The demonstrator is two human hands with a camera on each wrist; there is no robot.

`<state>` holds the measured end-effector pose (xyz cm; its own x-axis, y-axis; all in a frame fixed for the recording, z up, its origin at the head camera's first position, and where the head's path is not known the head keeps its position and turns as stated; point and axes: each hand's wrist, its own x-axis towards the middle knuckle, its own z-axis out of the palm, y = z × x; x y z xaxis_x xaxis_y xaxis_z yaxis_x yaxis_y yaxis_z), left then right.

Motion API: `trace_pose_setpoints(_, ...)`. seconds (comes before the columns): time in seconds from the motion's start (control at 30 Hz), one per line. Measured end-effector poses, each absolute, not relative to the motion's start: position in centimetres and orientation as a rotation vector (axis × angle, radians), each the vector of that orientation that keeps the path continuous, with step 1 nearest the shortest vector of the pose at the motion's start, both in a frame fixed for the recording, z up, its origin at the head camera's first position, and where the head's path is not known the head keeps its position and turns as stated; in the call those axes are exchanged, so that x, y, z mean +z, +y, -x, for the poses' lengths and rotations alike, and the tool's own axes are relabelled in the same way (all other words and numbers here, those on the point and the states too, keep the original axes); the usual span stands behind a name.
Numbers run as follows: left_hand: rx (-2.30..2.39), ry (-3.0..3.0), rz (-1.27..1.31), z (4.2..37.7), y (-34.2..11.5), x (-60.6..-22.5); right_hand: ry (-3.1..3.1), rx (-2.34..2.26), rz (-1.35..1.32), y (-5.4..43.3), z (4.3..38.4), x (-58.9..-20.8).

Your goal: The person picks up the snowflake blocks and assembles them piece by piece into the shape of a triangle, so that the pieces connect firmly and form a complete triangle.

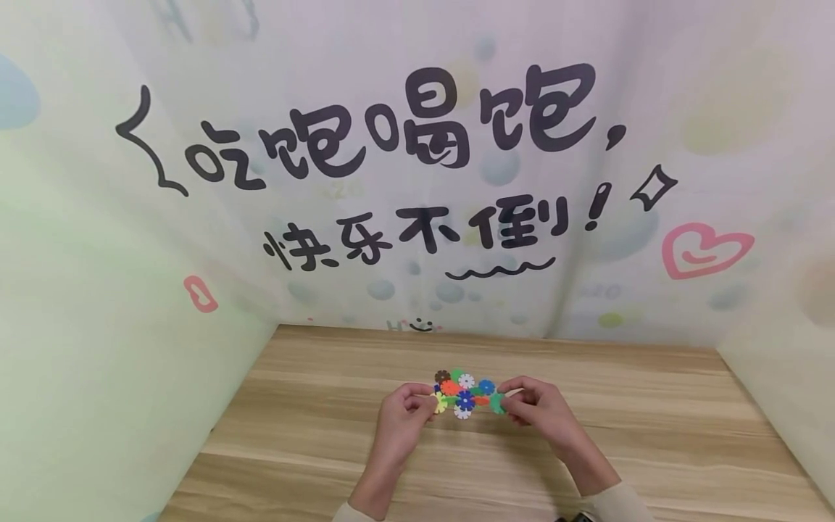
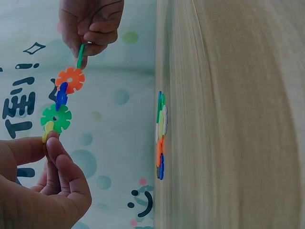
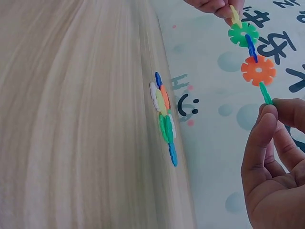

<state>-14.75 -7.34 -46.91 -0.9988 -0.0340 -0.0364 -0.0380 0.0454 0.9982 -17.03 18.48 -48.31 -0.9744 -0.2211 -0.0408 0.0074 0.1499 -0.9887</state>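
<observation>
A pale, softly creased backdrop (image 1: pixel 391 43) rose from the back edge of the bench, printed with faint coloured blobs and two lines of large black Chinese lettering (image 1: pixel 427 217). Light panels (image 1: pixel 78 290) stood along the left and right edges. The bench (image 1: pixel 306 435) itself was light brown, its wood grain running roughly parallel to the back edge. A pink heart (image 1: pixel 707 254) sat on the backdrop above the back right corner; a tiny smiling face (image 1: pixel 421 325) sat just above the back edge.

Two bare hands in pale sleeves (image 1: pixel 620 502) reached over the bench. The left hand (image 1: pixel 402 417) had its grip pinched close on a yellow disc; the right hand (image 1: pixel 541 413) had its grip pinched just as narrowly on a green disc.

A cluster of joined discs (image 3: pixel 162 102) in brown, white, blue, orange, green and yellow lay flat on the bench, in from the back edge and a little left of that edge's middle.

Above it, clear of the surface, a chain (image 1: pixel 464 399) spanned the space between the hands. Its five thin, round, notched discs slotted together at alternating angles: yellow (image 2: pixel 47 130), green (image 2: pixel 63 114), dark blue (image 2: pixel 61 98), orange (image 2: pixel 76 76), green (image 2: pixel 80 55).
</observation>
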Motion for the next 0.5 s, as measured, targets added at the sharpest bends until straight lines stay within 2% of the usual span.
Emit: trace_pose_setpoints(0.5,2.169,2.273,0.082,14.72,-7.36,-46.96,2.223,-1.935,0.239,18.45,17.05,-47.87)
